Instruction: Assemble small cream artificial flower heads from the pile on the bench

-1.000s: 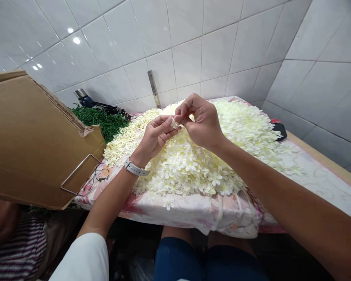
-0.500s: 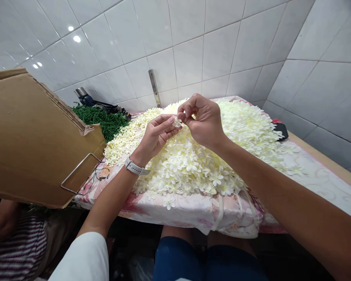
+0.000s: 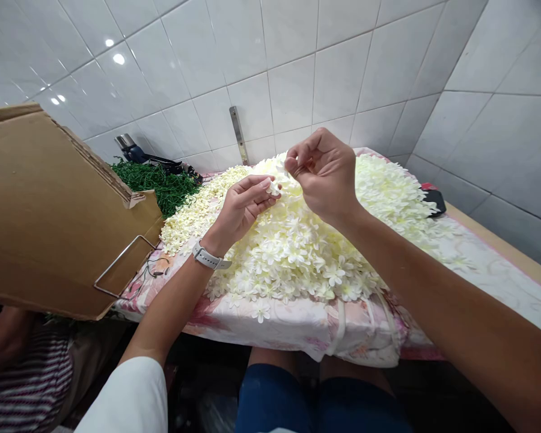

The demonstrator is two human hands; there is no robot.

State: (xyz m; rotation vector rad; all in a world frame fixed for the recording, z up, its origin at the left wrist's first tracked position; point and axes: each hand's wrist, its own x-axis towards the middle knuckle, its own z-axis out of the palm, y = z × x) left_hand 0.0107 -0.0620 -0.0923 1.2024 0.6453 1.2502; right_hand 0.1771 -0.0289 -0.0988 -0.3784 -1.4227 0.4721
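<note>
From where I stand, a small white flower (image 3: 273, 189) sits pinched between the fingers of the left hand (image 3: 247, 205), just left of the right hand (image 3: 325, 175), whose fingers close narrowly; I can't tell whether they grip anything. The flower's long axis is unclear. Loose blossoms (image 3: 293, 255) heap beneath on the cloth-covered desk (image 3: 505, 273).

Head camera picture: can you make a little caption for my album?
Left hand holding a small white flower, right hand close by, over a heap of pale flowers.
</note>
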